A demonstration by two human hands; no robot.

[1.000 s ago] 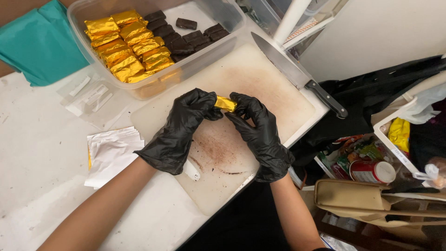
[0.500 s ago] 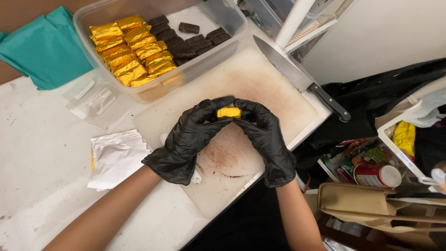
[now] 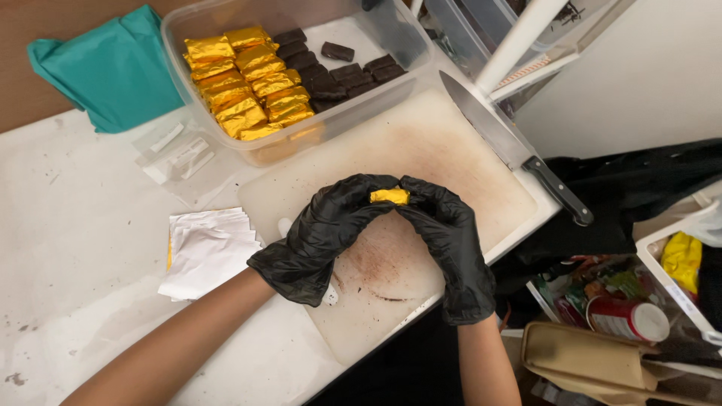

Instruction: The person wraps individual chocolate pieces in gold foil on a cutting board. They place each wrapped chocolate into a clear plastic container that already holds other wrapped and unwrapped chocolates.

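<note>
Over the stained white cutting board [image 3: 421, 150], both black-gloved hands meet, and between them sits a small gold-foil-wrapped piece [image 3: 389, 196]. Left hand [image 3: 325, 233] comes in from the lower left, fingers curled over and pressed onto the near side of the foil piece; right hand [image 3: 450, 240] mirrors it from the other side, fingertips pinching the same piece. So it's a two-handed pinch, fingers closed tight on the wrapper, the piece held just above the board's middle. Only the top face of the foil shows between the gloves; what's under the fingers can't be made out.

Up beyond the hands, a clear plastic container [image 3: 188, 30] rests against the board's far edge. Inside, rows of gold-wrapped pieces [image 3: 244, 79] fill its left half, and dark brown unwrapped bars [image 3: 331, 71] lie in the right half. Along the board's right edge lies a large chef's knife [image 3: 511, 154], blade pointing away, black handle toward the table's edge. Left of the board, a stack of white-backed foil sheets [image 3: 207, 252] sits on the white table [image 3: 75, 225]. Further back, a teal cloth [image 3: 113, 68] is bunched near the corner, with a clear plastic bag [image 3: 177, 154] between it and the container.
</note>
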